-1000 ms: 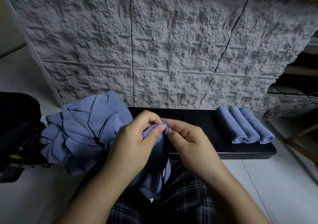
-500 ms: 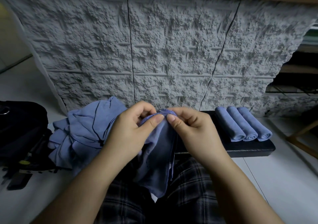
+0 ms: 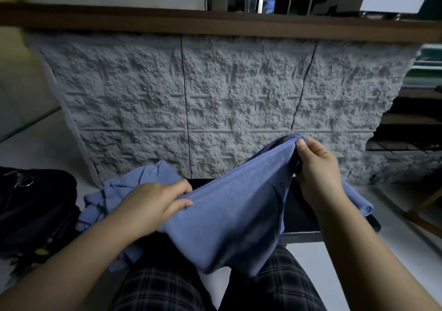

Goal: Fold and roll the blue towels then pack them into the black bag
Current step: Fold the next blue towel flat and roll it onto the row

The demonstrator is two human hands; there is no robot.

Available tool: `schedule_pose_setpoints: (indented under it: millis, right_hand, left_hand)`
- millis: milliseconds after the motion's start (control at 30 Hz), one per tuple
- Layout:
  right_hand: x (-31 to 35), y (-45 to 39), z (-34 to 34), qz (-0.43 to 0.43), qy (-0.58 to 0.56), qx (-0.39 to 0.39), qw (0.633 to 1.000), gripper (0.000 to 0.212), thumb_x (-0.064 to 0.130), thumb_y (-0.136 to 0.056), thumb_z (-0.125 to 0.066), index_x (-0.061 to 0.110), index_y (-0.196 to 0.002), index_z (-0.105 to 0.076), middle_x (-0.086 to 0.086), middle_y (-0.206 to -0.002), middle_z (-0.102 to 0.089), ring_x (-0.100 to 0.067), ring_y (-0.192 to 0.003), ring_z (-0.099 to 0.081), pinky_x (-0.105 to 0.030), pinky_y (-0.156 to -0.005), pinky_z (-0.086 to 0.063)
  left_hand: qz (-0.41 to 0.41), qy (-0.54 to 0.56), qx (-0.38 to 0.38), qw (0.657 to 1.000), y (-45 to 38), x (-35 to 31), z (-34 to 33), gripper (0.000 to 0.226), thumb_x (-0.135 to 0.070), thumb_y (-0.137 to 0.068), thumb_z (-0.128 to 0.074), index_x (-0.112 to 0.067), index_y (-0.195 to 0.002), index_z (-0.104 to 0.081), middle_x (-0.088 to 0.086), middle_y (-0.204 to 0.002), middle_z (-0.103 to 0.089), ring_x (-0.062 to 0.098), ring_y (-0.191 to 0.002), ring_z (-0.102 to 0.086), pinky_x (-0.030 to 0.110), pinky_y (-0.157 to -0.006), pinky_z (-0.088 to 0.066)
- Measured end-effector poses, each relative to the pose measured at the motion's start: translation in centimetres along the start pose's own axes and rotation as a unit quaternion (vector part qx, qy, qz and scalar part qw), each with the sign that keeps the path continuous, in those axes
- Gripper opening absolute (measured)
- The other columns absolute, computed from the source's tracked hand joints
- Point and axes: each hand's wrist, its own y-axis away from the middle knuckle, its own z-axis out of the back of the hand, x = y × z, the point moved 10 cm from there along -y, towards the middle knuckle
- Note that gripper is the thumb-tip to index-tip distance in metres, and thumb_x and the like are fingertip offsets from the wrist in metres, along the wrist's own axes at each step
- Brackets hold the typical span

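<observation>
Over the plaid-trousered lap, both hands stretch one blue towel (image 3: 234,217) by its stitched hem: the left hand (image 3: 153,205) pinches the low end, the right hand (image 3: 318,167) pinches the raised corner. Best to level that edge and pull it taut before laying it flat to fold. Beyond lie the black bench (image 3: 301,217), the heap of unfolded towels (image 3: 134,186) and the black bag (image 3: 35,205) at left, then a rough grey wall panel (image 3: 215,100).
</observation>
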Motion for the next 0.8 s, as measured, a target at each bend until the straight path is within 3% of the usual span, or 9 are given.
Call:
schedule_pose_setpoints:
  millis: [133, 233, 300, 367, 467, 567, 633, 700, 800]
  right_hand:
    - [0.3, -0.5, 1.6, 0.004, 0.002, -0.019, 1.0, 0.033, 0.02, -0.097, -0.049, 0.022, -0.073, -0.07, 0.002, -0.068, -0.056, -0.013, -0.067, -0.045, -0.028, -0.063, -0.035]
    - [0.4, -0.2, 2.5, -0.022, -0.036, -0.023, 0.999, 0.033, 0.017, -0.099, -0.048, 0.019, -0.071, -0.066, 0.005, -0.062, -0.056, -0.009, -0.06, -0.047, -0.021, -0.057, -0.04]
    - [0.4, 0.0, 3.1, -0.031, -0.046, -0.032, 0.998, 0.029, 0.016, -0.099, -0.047, 0.017, -0.076, -0.064, 0.007, -0.059, -0.058, -0.007, -0.058, -0.05, -0.019, -0.056, -0.043]
    - [0.4, 0.0, 3.9, -0.027, -0.024, -0.049, 0.998, 0.027, 0.016, -0.099, -0.048, 0.018, -0.079, -0.065, 0.007, -0.061, -0.06, -0.007, -0.061, -0.052, -0.02, -0.059, -0.045]
    - [0.6, 0.1, 5.0, -0.014, 0.028, -0.076, 0.997, 0.026, 0.018, -0.098, -0.049, 0.019, -0.079, -0.067, 0.006, -0.067, -0.063, -0.008, -0.066, -0.054, -0.022, -0.064, -0.045]
    - [0.8, 0.6, 5.9, -0.003, 0.063, -0.096, 0.993, 0.026, 0.019, -0.099, -0.047, 0.019, -0.081, -0.065, 0.004, -0.069, -0.059, -0.009, -0.066, -0.049, -0.025, -0.061, -0.039]
    - [1.1, 0.9, 6.1, 0.007, 0.089, -0.099, 0.991, 0.026, 0.02, -0.099, -0.047, 0.02, -0.081, -0.065, 0.006, -0.068, -0.058, -0.01, -0.066, -0.048, -0.025, -0.059, -0.038]
    - [1.5, 1.2, 6.1, 0.027, 0.105, -0.104, 0.989, 0.025, 0.022, -0.099, -0.047, 0.021, -0.083, -0.067, 0.007, -0.073, -0.063, -0.011, -0.073, -0.054, -0.027, -0.066, -0.044]
    - [2.9, 1.9, 5.6, 0.076, 0.141, -0.106, 0.981, 0.022, 0.02, -0.099, -0.047, 0.023, -0.088, -0.066, 0.009, -0.085, -0.067, -0.008, -0.085, -0.058, -0.027, -0.078, -0.046]
  left_hand:
    - [-0.006, -0.027, 0.015, 1.0, 0.0, 0.9, 0.6, 0.014, -0.048, -0.093, -0.043, -0.038, -0.088, -0.035, -0.005, -0.067, -0.047, 0.007, -0.061, -0.042, 0.023, -0.055, -0.029]
    - [-0.016, -0.082, 0.032, 0.996, -0.2, 1.8, 0.3, 0.029, -0.053, -0.093, -0.037, -0.035, -0.072, -0.03, -0.004, -0.071, -0.05, 0.008, -0.069, -0.046, 0.029, -0.061, -0.034]
    - [-0.062, -0.116, -0.027, 0.991, -0.5, 1.8, 1.1, 0.032, -0.056, -0.089, -0.029, -0.032, -0.07, -0.04, -0.005, -0.071, -0.054, 0.015, -0.074, -0.055, 0.03, -0.06, -0.038]
    - [-0.076, -0.148, -0.101, 0.981, -0.5, 1.8, 2.6, 0.036, -0.05, -0.085, -0.03, -0.029, -0.071, -0.056, -0.009, -0.066, -0.06, 0.017, -0.067, -0.061, 0.027, -0.055, -0.044]
    - [-0.037, -0.154, -0.15, 0.976, -0.4, 1.8, 4.6, 0.031, -0.044, -0.084, -0.037, -0.029, -0.072, -0.062, -0.008, -0.062, -0.063, 0.018, -0.061, -0.064, 0.026, -0.055, -0.041]
    - [-0.01, -0.171, -0.197, 0.965, 0.0, 1.2, 6.4, 0.012, -0.034, -0.082, -0.066, -0.024, -0.081, -0.06, -0.005, -0.056, -0.062, 0.022, -0.055, -0.062, 0.028, -0.056, -0.032]
    - [0.022, -0.164, -0.205, 0.965, 0.2, 1.7, 7.0, 0.027, -0.027, -0.07, -0.079, -0.016, -0.088, -0.062, -0.001, -0.053, -0.061, 0.024, -0.051, -0.061, 0.028, -0.056, -0.03]
    - [0.04, -0.167, -0.213, 0.962, 0.2, 1.9, 7.6, 0.025, -0.02, -0.067, -0.082, -0.013, -0.086, -0.066, 0.002, -0.055, -0.063, 0.027, -0.053, -0.062, 0.029, -0.057, -0.03]
    - [0.08, -0.168, -0.195, 0.963, -0.1, 2.5, 7.6, 0.008, -0.02, -0.078, -0.073, -0.016, -0.075, -0.067, 0.003, -0.063, -0.065, 0.029, -0.066, -0.064, 0.031, -0.06, -0.031]
